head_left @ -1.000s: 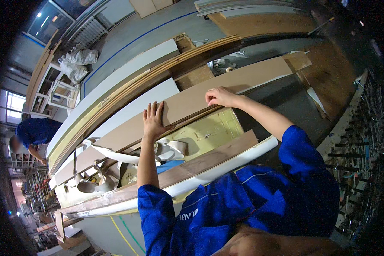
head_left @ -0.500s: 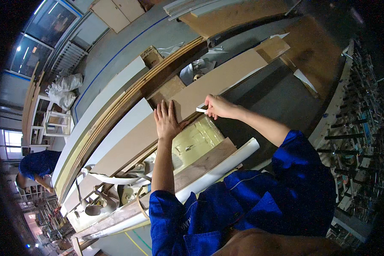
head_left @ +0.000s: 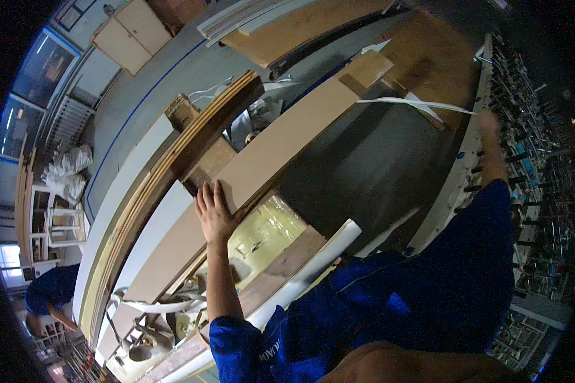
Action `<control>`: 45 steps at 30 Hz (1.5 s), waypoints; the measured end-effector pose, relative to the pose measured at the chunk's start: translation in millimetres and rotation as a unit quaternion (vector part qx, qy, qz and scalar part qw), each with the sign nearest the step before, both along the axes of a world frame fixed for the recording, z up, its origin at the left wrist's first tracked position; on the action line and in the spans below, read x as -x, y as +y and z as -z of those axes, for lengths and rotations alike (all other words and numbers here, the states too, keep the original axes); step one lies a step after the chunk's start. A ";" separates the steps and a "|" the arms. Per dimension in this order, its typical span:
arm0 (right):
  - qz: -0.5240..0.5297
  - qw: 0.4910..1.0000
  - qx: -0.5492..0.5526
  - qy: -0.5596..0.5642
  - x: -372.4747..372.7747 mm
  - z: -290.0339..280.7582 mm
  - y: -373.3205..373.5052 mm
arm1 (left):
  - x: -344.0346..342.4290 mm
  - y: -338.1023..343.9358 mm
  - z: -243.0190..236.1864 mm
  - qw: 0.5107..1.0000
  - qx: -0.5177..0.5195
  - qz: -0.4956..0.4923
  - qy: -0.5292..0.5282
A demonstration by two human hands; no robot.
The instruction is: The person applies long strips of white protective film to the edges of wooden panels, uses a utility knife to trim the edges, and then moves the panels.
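Observation:
My left hand (head_left: 214, 216) lies with spread fingers on the edge of a long beige board (head_left: 262, 161). Far out to the right is my right hand (head_left: 489, 126), smeared by motion, at the end of a thin white strip (head_left: 421, 101). That strip stretches taut from the board's far right part to my fingers, which look closed on it. Below the board, close to my left wrist, is a yellowish glossy surface (head_left: 268, 231). A white roll (head_left: 329, 249) lies nearer to me.
Stacked curved strips (head_left: 191, 124) run beyond the board. A tape dispenser-like grey tool (head_left: 148, 345) and loose white strips lie at lower left. Many clamps (head_left: 524, 166) line the right side. Another person (head_left: 48, 290) in blue bends at the far left.
My right hand has swung from beside the left hand far out to the right, drawing the white strip along the board's edge. My left hand stays on the board; the view has shifted.

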State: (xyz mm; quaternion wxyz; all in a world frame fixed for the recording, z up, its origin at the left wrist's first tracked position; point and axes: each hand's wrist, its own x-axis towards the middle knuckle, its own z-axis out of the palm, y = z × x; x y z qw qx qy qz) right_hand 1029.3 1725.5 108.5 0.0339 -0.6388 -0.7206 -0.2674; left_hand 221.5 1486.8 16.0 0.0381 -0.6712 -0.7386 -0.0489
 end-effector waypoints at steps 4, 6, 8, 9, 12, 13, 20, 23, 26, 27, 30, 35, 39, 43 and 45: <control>0.471 0.881 -0.041 -0.009 -155.6 -134.7 -13.1 | -4.6 1.9 -2.0 1.000 -0.006 -0.009 0.014; 0.390 0.916 -0.084 -0.037 -145.7 -144.1 -2.1 | -6.3 2.0 -2.0 0.999 0.024 -0.025 0.007; 0.177 0.955 -0.017 -0.238 -79.9 -103.2 38.3 | -5.2 0.0 -2.4 1.000 0.011 -0.018 -0.010; 0.090 0.987 -0.003 -0.135 -36.5 -68.2 47.7 | -3.7 -1.1 -2.7 1.000 0.014 -0.018 0.002; -0.115 0.983 0.125 0.074 110.8 40.6 53.4 | 1.6 -2.2 0.6 0.999 0.019 -0.018 -0.025; -0.147 0.982 0.103 0.059 160.5 75.6 35.4 | 3.3 -1.0 2.4 0.998 0.020 -0.033 -0.043; -0.134 0.811 0.568 0.038 367.4 56.4 -86.9 | 15.9 -39.2 19.5 0.999 0.023 0.011 0.040; -0.315 0.839 0.443 0.037 443.8 26.0 -102.0 | 70.9 -100.5 16.9 0.995 0.049 -0.088 0.006; -0.418 0.823 0.369 0.107 522.4 15.6 -119.6 | 147.5 -180.0 11.8 0.975 0.089 -0.203 0.026; -0.438 0.812 0.369 0.108 550.4 15.2 -131.0 | 175.0 -209.7 12.5 0.968 0.102 -0.228 0.027; -0.508 0.779 0.347 0.121 636.9 19.4 -178.4 | 251.7 -294.0 16.7 0.930 0.117 -0.341 0.076; -0.546 0.765 0.336 0.062 793.4 35.6 -283.4 | 362.3 -411.6 30.9 0.840 0.043 -0.529 0.118; -0.560 0.755 0.342 0.003 906.2 53.6 -340.5 | 427.6 -524.5 15.2 0.843 0.119 -0.525 -0.005; -0.514 0.756 0.403 -0.041 966.9 63.7 -351.6 | 478.6 -638.6 -31.3 0.765 0.174 -0.620 0.001; -0.485 0.758 0.431 -0.062 977.3 64.7 -348.3 | 486.4 -653.5 -49.3 0.782 0.160 -0.584 0.146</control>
